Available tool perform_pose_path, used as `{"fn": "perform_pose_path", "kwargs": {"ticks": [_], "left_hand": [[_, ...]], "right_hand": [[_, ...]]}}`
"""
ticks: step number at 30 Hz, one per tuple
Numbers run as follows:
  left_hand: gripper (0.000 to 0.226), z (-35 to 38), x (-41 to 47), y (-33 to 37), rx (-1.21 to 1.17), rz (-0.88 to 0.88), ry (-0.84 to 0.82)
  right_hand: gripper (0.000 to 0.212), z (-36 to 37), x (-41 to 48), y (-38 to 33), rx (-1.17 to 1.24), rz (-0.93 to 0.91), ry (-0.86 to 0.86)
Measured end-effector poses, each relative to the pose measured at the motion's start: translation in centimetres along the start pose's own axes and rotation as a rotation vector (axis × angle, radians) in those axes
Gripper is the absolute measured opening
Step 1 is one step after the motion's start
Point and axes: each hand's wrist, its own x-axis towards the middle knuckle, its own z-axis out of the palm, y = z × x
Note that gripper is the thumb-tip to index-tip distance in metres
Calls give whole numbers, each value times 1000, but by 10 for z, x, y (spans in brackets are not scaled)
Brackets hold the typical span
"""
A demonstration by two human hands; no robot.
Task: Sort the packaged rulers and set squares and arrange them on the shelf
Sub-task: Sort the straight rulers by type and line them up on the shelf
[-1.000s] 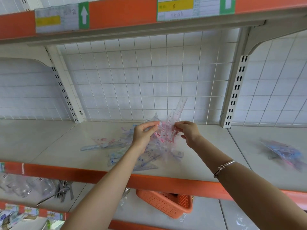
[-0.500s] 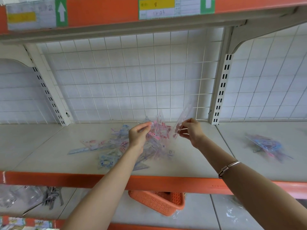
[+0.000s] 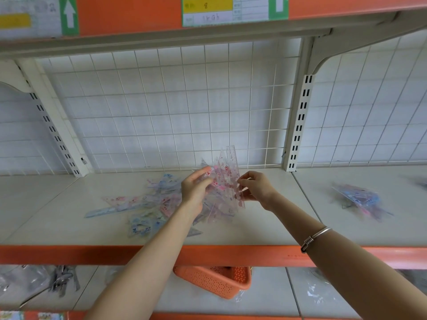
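Centre tag [image 3: 208, 10]: I read a handwritten "8" on its yellow field; the scrawl below it I can't make out.
Centre tag arrow [image 3: 279, 3]: white, pointing up, on green.
Left tag [image 3: 27, 19]: writing too blurred for me.
Left tag arrow [image 3: 68, 16]: white, pointing up, on green.
Held ruler [image 3: 233, 162] and held set squares [image 3: 219, 174]: print too small for me to read.

Ruler pack [image 3: 227, 179]: clear glossy plastic, pink print. Shelf [image 3: 265, 225]: smooth matt cream-painted metal. Back grid [image 3: 161, 113]: white-coated wire. Basket [image 3: 212, 282]: orange perforated plastic. Bracelet [image 3: 316, 236]: polished metal.
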Motion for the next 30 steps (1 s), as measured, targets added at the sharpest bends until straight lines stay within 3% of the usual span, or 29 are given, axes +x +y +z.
{"fn": "perform_pose_path", "kwargs": {"ticks": [14,23,30], "left_hand": [[41,100,-16,-29,122,44,-192],[39,231,-53,-49,137,39,-318],[40,345,-92,-68,130,25,-310]], "right_hand": [[8,-104,-34,22,57,-15,216],[11,-234,-71,37,85,-58,386],[19,-351,-93,48,-37,-74,496]]}}
